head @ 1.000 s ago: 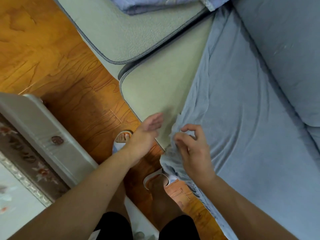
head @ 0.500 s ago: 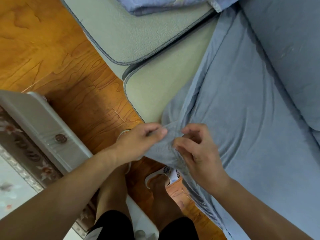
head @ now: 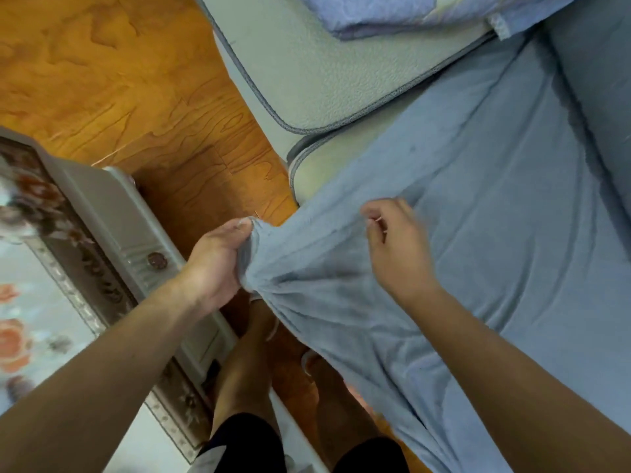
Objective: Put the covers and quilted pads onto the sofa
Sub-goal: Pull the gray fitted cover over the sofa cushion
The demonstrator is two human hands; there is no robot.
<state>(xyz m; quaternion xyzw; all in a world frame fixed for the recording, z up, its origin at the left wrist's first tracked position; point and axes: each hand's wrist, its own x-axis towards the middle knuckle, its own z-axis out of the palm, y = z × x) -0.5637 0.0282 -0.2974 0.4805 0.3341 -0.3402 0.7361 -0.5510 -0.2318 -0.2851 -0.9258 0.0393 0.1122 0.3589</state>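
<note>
A blue-grey sofa cover (head: 512,216) lies spread over the seat on the right, and its near edge hangs toward the floor. My left hand (head: 218,257) grips a bunched corner of that cover, pulled out past the seat's front edge. My right hand (head: 396,247) rests on the cover with its fingers curled, and folds of cloth gather at its knuckles. A bare pale seat cushion (head: 327,172) with grey piping shows just beyond my hands. A folded blue quilted pad (head: 392,11) lies on another pale cushion (head: 307,63) at the top.
A pale coffee table (head: 112,216) with a floral top stands close on the left. A narrow strip of wooden floor (head: 205,165) separates it from the sofa. My legs and slippered feet (head: 259,319) stand in that gap. A blue-grey back cushion (head: 597,80) fills the upper right.
My left hand reached across, took hold of the cover's corner and pulled it left, off the seat's front edge. The cover now hides more of the pale cushion.
</note>
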